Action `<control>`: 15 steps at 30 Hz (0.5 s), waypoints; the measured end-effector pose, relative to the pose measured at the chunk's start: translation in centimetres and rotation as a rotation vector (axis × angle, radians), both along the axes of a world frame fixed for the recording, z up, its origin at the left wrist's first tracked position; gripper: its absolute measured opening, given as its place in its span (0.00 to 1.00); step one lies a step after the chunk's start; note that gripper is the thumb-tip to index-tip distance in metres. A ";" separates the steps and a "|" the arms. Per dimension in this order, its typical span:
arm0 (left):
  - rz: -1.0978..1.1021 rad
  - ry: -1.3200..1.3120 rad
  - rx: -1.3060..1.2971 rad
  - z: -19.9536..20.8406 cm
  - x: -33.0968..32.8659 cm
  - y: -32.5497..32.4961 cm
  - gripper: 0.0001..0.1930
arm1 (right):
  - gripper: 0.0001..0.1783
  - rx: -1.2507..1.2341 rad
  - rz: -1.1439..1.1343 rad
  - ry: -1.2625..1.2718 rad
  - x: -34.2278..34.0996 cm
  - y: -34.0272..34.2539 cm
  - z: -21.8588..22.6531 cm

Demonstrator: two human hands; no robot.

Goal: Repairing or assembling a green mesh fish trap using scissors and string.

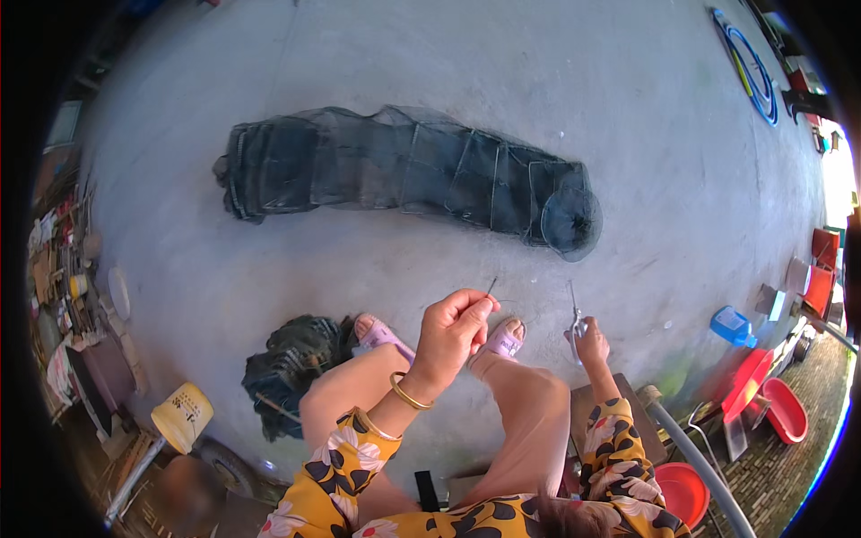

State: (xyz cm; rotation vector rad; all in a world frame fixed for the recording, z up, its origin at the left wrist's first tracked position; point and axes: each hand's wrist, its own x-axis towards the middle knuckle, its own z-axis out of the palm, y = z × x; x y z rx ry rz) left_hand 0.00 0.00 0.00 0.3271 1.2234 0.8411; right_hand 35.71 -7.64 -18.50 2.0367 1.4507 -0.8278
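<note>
My left hand, raised in front of my knees, is closed in a pinch. A short, thin dark piece like a netting needle or stick pokes up from its fingertips, too small to name surely. A fine dark thread trails off to the right of it. Farther right, my right hand grips a pair of scissors by the handles, blades pointing away from me. Beyond both hands a long dark-green mesh net trap with framed sections lies across the floor, its round end at the right.
A bundled dark net lies beside my left foot. Left stands a yellow bucket. On the right are a blue jug, red basins and a metal pole. A coiled blue hose lies far right.
</note>
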 end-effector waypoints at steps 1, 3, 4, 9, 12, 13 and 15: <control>0.018 0.002 -0.018 -1.4 0.1 0.0 0.09 | 0.29 0.052 -0.076 -0.036 0.8 -1.3 -0.7; 0.035 0.003 0.005 -6.6 1.3 0.7 0.09 | 0.26 0.144 -0.154 -0.072 3.8 -1.7 -5.6; 0.080 0.023 0.044 -10.3 2.3 1.8 0.08 | 0.26 0.243 -0.247 -0.142 5.8 -0.6 -9.7; 0.207 0.092 0.130 -23.2 4.1 6.3 0.08 | 0.27 0.395 -0.507 -0.248 8.2 -2.0 -22.4; 0.218 0.084 0.244 -27.0 5.4 10.1 0.08 | 0.35 0.444 -0.419 -0.242 8.6 -4.8 -28.2; 0.223 0.088 0.297 -28.0 5.9 11.1 0.08 | 0.39 0.501 -0.333 -0.248 8.1 -5.7 -29.7; 0.204 0.099 0.343 -30.0 6.8 12.3 0.08 | 0.37 0.560 -0.323 -0.201 7.8 -6.8 -31.0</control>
